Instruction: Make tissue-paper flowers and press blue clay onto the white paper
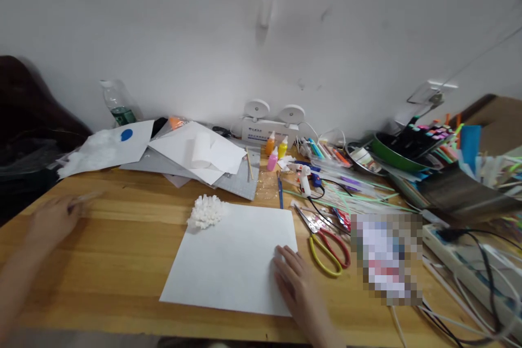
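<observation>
A white sheet of paper (pixel 232 261) lies on the wooden table in front of me. My right hand (pixel 296 280) rests on its right edge, fingers stretched out and holding nothing. On the sheet's upper left corner sits a bumpy white clump (pixel 206 212), whose kind I cannot make out. Far to the left, my left hand (pixel 55 220) is over bare wood, smeared by motion. Its fingers look closed on a thin pale object (pixel 87 196), too blurred to name. Scissors (pixel 324 244) with one yellow and one red handle lie to the right of the paper.
Behind the sheet are loose papers (pixel 175 147), small paint bottles (pixel 272 159), a paintbrush (pixel 280 190) and a white glue gun (pixel 304 180). At right are a green bowl (pixel 381 147) with markers and a power strip (pixel 468 266) with cables. A plastic bottle (pixel 118 106) stands back left.
</observation>
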Available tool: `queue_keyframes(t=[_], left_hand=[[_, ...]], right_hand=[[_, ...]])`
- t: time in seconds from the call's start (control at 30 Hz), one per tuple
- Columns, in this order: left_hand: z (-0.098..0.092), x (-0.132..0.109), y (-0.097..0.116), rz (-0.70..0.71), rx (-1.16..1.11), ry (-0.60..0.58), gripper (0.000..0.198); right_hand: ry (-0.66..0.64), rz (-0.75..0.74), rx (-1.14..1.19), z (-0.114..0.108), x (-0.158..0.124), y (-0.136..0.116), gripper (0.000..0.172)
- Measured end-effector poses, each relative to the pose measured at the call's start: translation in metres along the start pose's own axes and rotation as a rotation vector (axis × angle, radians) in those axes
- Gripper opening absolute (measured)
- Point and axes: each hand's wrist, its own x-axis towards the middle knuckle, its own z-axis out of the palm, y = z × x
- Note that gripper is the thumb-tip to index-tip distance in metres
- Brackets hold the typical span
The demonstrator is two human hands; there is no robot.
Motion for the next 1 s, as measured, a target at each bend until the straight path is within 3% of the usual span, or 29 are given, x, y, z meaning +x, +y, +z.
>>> queue_keyframes(t=[0.1,0.17,0.2,0.27,0.3,0.33,0.4,0.5,0.6,0.67,0.77,0.9,1.0], left_hand=[[-0.010,-0.015,0.014,-0.030,-0.168,0.129,0.034],[-0.020,-0.034,0.037,-0.105,-0.550,0.205,0.029],[-0.025,-0.047,0.051,-0.153,-0.800,0.111,0.029],[-0.035,-0.079,0.084,-0.225,-1.134,-0.245,0.030],[-0.040,-0.097,0.102,-0.167,-1.227,-0.467,0.032],[-0.043,-0.116,0.119,-0.090,-1.240,-0.683,0.035],[-0.046,-0.151,0.152,0.154,-1.153,-0.992,0.041],[-0.043,-0.185,0.191,0.472,-1.034,-1.216,0.040],[-0.035,-0.196,0.215,0.638,-0.969,-1.275,0.039],[-0.028,-0.197,0.224,0.662,-0.981,-1.321,0.039],[-0.016,-0.196,0.232,0.600,-0.997,-1.414,0.039],[0.002,-0.199,0.241,0.503,-1.073,-1.401,0.034],[0.013,-0.200,0.244,0.405,-1.118,-1.436,0.039]], right_hand=[[0.045,0.019,0.066,0.003,-0.004,-0.003,0.031],[0.096,0.071,0.166,-0.003,0.000,-0.010,0.027],[0.109,0.103,0.229,-0.009,0.003,-0.016,0.026],[0.112,0.155,0.364,-0.023,0.013,-0.032,0.023],[0.085,0.172,0.426,-0.030,0.018,-0.042,0.023],[0.065,0.176,0.480,-0.036,0.023,-0.051,0.024],[0.052,0.152,0.562,-0.044,0.031,-0.069,0.031],[0.045,0.106,0.635,-0.044,0.038,-0.086,0.038],[0.061,0.087,0.689,-0.040,0.036,-0.087,0.017],[0.106,0.155,0.747,-0.040,0.031,-0.082,0.015],[0.129,0.238,0.819,-0.044,0.023,-0.075,0.015],[0.066,0.205,0.682,-0.043,0.016,-0.071,0.014],[0.167,0.269,0.592,-0.037,0.015,-0.067,0.012]])
